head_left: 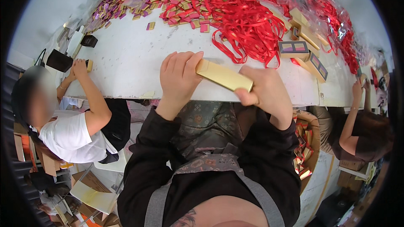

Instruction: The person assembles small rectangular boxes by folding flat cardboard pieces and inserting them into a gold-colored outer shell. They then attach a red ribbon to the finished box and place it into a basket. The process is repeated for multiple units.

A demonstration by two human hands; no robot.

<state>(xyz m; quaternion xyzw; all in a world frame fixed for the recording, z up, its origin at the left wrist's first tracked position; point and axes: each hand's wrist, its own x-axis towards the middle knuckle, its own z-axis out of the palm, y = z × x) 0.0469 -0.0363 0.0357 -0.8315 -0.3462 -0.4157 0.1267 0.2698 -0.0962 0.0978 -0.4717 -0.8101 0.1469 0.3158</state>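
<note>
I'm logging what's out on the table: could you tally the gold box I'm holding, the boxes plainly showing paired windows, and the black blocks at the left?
Held gold box: 1
Boxes with paired windows: 2
Black blocks: 2
Total: 5

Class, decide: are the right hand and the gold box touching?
Touching: the head view shows the right hand closed around one end of the gold box.
</note>
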